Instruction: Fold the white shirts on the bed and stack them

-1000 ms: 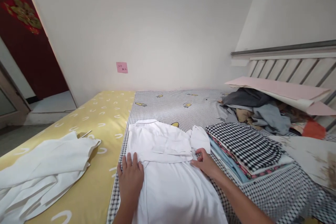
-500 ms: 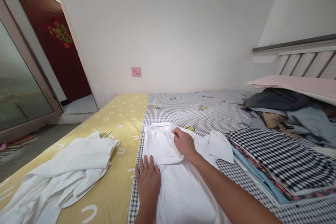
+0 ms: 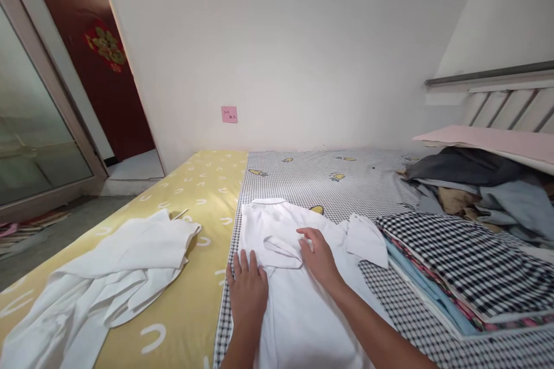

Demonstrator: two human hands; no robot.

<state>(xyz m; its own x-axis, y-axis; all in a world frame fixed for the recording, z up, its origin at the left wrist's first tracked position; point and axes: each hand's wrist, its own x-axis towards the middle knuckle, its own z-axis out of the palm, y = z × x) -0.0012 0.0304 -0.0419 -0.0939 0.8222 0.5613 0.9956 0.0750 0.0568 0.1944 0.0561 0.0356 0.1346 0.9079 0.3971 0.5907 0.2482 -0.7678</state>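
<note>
A white long-sleeved garment [image 3: 303,305] lies spread on the bed in front of me, its left sleeve folded inward across the body. My left hand [image 3: 249,285] rests flat on the garment's left edge, fingers apart. Over the middle of the garment, beside the end of the folded sleeve [image 3: 283,252], is my right hand [image 3: 318,256], its fingers loosely curved and apart with nothing in them. The other sleeve [image 3: 367,239] sticks out to the right, its end near the stack of folded cloth.
Another white garment [image 3: 116,277] lies crumpled on the yellow sheet [image 3: 173,323] at left. On the right, a folded checked cloth [image 3: 471,259] tops a stack, with a heap of dark and grey clothes [image 3: 467,167] behind it. A wall [image 3: 303,57] bounds the bed's far side.
My right hand has let go of the sleeve's upper layer and moved slightly right and down. The folded sleeve now lies flatter. My left hand stays on the garment's edge.
</note>
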